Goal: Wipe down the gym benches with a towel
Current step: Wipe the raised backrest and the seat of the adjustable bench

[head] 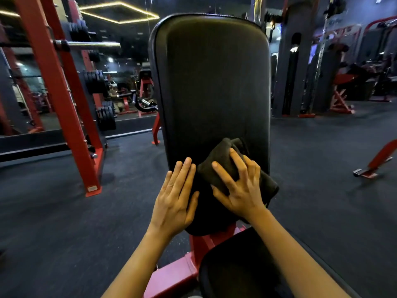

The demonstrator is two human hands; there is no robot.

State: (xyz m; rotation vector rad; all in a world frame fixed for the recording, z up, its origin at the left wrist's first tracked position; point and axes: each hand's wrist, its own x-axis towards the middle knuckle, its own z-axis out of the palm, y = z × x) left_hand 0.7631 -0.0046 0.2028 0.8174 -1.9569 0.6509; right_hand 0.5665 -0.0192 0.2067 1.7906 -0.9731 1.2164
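Far left: red rack upright (53, 93), leaning across the view, with black weight plates (94, 82) stacked on pegs behind it.

Centre: black back pad (214, 82), upright and tall with rounded corners. Its surface is matte with a faint sheen near the top edge.

Left hand (176, 201): laid flat on the lower left part of the back pad, fingers straight and pressed together, just beside the towel.

Towel (217, 171): dark, nearly the pad's own colour, bunched into a thick wad (folds visible at its top). It sits against the lower right of the back pad, its right end hanging past the pad's edge.

Right hand (238, 186): on top of the towel, fingers spread and bent over the wad, thumb at its near edge, pressing it to the pad.

Below: red frame (182, 269) and black seat pad (236, 265).

Far right: red bench foot (378, 160) on the dark floor (322, 168).
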